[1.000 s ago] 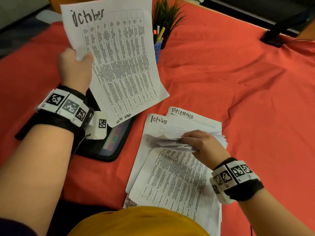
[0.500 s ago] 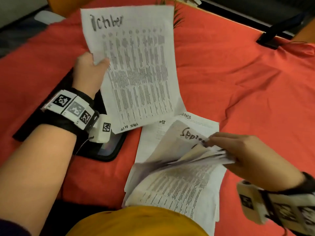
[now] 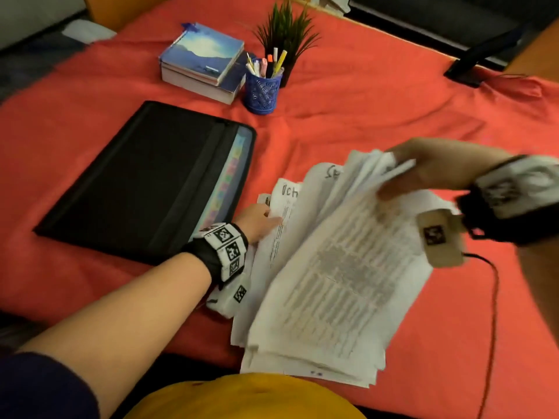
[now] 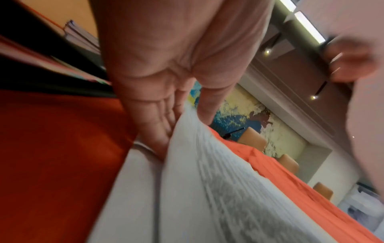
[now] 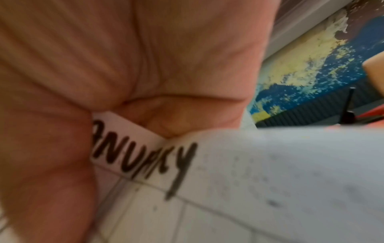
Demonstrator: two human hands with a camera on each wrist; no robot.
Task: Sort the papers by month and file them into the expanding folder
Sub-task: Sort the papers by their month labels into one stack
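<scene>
A black expanding folder (image 3: 136, 182) lies flat on the red cloth at the left, coloured tabs showing along its right edge. To its right sits a pile of printed papers (image 3: 332, 282). My right hand (image 3: 402, 173) grips the far edge of the upper sheets and holds them lifted; in the right wrist view the sheet under my right hand (image 5: 166, 115) reads "January" (image 5: 145, 161). My left hand (image 3: 257, 219) pinches the left edge of the October sheet (image 3: 287, 201) at the pile's left side, below the lifted sheets. In the left wrist view my left hand (image 4: 182, 105) has thumb and fingers either side of that sheet (image 4: 197, 164).
A stack of books (image 3: 202, 62), a blue pen cup (image 3: 263, 89) and a small potted plant (image 3: 287, 31) stand behind the folder. A black cable (image 3: 493, 297) runs down the cloth at the right. A dark stand (image 3: 472, 65) sits at the back right edge.
My left hand has brought the October sheet down from in front of me to the pile's left edge. My right hand has raised the upper sheets higher and to the right.
</scene>
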